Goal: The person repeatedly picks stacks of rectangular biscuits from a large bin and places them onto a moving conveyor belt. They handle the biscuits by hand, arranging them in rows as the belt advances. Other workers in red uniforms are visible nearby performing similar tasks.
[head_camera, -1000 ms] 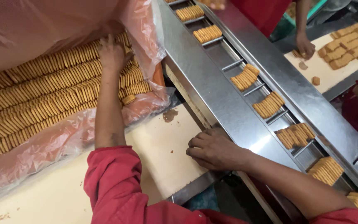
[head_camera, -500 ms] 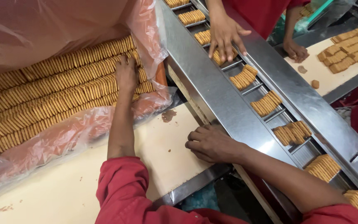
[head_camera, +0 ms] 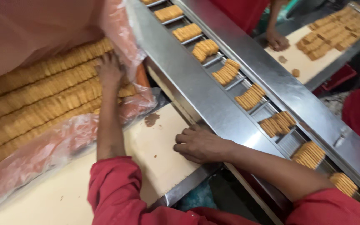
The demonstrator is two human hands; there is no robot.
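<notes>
Red sleeves frame both arms of the person at work. The left hand (head_camera: 110, 68) reaches toward eleven o'clock and lies palm down, fingers spread, on the rows of biscuits (head_camera: 42, 100); it presses on them and grips none that can be seen. Those golden biscuits stand on edge in long rows running from eight o'clock to one o'clock, inside a pink plastic liner (head_camera: 42, 154) whose crumpled edge folds down around the forearm.

The right hand (head_camera: 198, 145) rests at the centre of the view on the cream work board (head_camera: 159, 158), fingers curled loosely under, knuckles just beside the steel edge of the conveyor (head_camera: 196, 91). It holds nothing. A small brown crumb smear (head_camera: 151, 120) lies on the board at about eleven o'clock from this hand, near the liner's edge.

The steel conveyor runs diagonally from twelve o'clock down to four o'clock, and its slotted channel carries short biscuit stacks (head_camera: 251, 96), each set apart by a metal divider.

Beyond the conveyor, at one o'clock, another person's hand (head_camera: 278, 41) rests on a second cream table (head_camera: 301, 62), where loose biscuits (head_camera: 334, 35) lie in a heap at two o'clock. More red cloth shows at three o'clock.
</notes>
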